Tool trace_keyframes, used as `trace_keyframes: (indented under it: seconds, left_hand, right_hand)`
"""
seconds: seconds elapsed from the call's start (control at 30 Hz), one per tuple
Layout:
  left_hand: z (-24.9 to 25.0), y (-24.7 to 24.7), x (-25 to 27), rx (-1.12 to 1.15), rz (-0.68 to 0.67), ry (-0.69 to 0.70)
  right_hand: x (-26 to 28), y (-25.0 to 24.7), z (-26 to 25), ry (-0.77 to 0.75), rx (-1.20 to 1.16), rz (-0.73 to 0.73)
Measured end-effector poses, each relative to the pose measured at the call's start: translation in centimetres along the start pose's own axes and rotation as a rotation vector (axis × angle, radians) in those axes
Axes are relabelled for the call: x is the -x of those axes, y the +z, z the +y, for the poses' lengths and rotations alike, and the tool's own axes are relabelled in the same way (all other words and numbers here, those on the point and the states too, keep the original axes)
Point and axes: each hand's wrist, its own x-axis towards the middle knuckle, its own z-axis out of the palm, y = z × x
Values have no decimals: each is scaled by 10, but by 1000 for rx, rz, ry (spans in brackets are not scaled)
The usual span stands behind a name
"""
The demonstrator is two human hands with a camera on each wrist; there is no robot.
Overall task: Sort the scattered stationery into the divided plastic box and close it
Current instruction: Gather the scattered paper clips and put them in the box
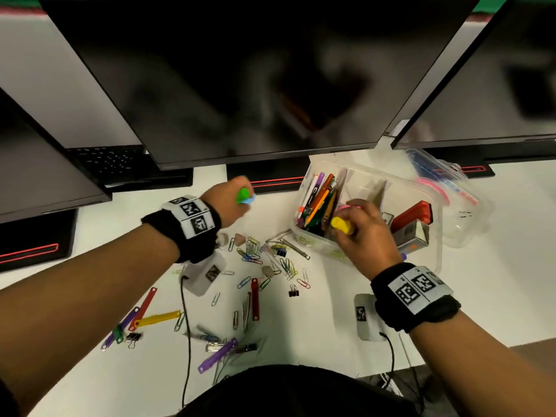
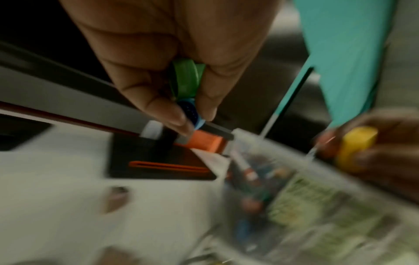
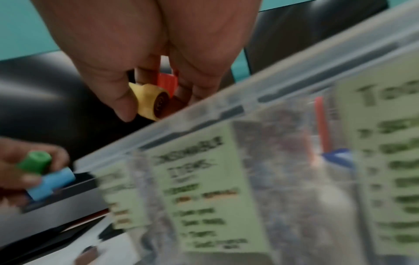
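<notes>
Green and blue markers pinched in your left hand left of the clear divided box, yellow and pink markers gripped in your right hand over its near compartment, paper clips scattered on the white desk.

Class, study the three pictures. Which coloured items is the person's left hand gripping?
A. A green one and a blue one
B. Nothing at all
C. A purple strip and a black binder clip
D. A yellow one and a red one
A: the left hand has its fingers curled round a green item and a blue item; the yellow item is in the right hand.
</notes>
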Motion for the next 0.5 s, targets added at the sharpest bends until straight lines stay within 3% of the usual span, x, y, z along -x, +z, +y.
trace_keyframes:
  seconds: [0.1,0.2,0.5]
  left_hand:
    - [54,7,10,235,-18,76]
    - [92,25,11,307,-85,125]
    - [146,64,3,102,-214,207]
  right_hand:
    - [3,-6,18,99,53,-33]
    - [4,-7,23,96,51,-28]
    - [0,-23,34,138,61,15]
